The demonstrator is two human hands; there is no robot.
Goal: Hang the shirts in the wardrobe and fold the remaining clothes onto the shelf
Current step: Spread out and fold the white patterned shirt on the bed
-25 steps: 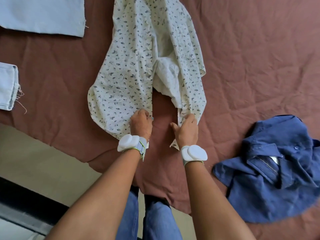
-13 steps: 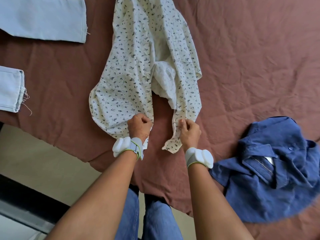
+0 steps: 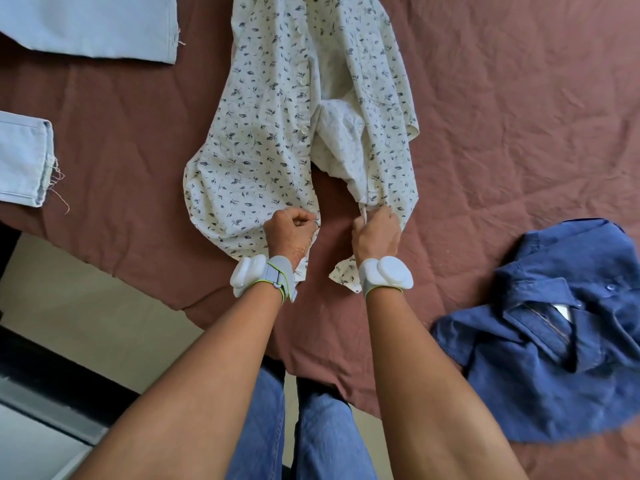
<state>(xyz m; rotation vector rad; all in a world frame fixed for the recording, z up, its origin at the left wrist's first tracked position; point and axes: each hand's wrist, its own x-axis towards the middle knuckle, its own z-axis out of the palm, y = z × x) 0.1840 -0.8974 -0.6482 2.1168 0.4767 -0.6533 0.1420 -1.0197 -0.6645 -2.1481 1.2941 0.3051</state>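
Observation:
A cream shirt with small dark leaf prints (image 3: 270, 147) lies unbuttoned on the brown bed sheet (image 3: 502, 116), its collar end toward me. My left hand (image 3: 291, 233) grips the left front edge near the collar, fingers curled into the cloth. The right front edge is gripped by my right hand (image 3: 375, 233), and a collar tip sticks out below that wrist. A crumpled dark blue shirt (image 3: 554, 334) lies on the sheet to the right of my right arm.
Pale blue jeans legs lie at the upper left (image 3: 90, 26) and far left (image 3: 24, 157), the latter with a frayed hem. The bed's edge runs diagonally across the lower left, with beige floor (image 3: 90, 323) beyond it. My blue-jeaned legs stand at the bottom.
Both hands have closed their fingers on the shirt's front edges and drawn them slightly toward me. The shirt's lower part has bunched a little.

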